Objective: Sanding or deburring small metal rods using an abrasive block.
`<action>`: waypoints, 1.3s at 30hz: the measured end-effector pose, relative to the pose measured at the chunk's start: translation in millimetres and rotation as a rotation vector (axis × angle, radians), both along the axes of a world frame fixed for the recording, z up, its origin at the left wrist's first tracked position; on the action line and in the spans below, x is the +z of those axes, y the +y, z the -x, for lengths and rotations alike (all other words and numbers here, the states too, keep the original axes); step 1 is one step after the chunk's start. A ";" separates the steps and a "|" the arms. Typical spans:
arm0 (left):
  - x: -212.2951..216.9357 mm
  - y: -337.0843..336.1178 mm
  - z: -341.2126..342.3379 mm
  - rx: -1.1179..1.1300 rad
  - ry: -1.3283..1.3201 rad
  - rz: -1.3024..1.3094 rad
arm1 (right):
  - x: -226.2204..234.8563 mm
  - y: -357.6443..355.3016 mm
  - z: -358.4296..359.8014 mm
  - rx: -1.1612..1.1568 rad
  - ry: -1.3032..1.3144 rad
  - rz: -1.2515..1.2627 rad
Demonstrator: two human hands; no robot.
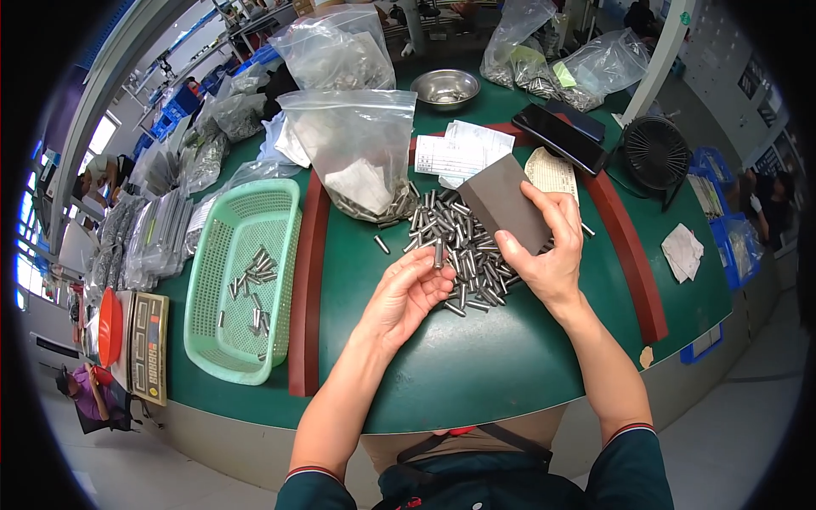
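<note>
My left hand (396, 299) pinches one metal pin (439, 255) upright between thumb and fingertips, the other fingers curled below it. In my right hand (554, 259) is a dark grey rectangular block (503, 202), tilted, with the thumb and fingers spread along its side. Beneath and between the hands lies a heap of short silver pins (463, 246) on the green tabletop (476, 365). Part of the heap is hidden behind the block. To the left, a light green plastic basket (293, 229) has a few similar pins scattered in its bottom.
Dark red strips (310, 289) frame the work area. Behind the heap stand a zip bag of pins (361, 144), paper slips (459, 151) and a steel bowl (445, 87). A phone (561, 136) and black fan (654, 151) sit at the right, near a crumpled cloth (682, 252).
</note>
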State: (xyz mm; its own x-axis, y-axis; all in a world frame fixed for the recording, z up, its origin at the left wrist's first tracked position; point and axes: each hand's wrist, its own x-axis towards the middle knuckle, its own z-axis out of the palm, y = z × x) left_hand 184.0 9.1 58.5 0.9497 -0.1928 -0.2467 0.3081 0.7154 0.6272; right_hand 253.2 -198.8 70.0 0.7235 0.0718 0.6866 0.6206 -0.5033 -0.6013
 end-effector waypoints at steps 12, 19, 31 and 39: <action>5.3 -6.8 1.3 0.053 -0.010 -0.149 | 4.3 7.2 10.4 0.087 -0.019 -0.079; 10.6 -10.5 2.5 0.009 -0.038 -0.154 | 21.6 14.7 13.3 -0.075 0.020 -0.051; 1.9 -9.2 3.1 0.039 -0.020 -0.139 | 20.5 17.9 18.4 0.355 -0.326 0.019; 6.8 -8.5 4.6 -0.033 0.042 -0.100 | -4.9 3.0 -2.5 0.068 0.010 -0.084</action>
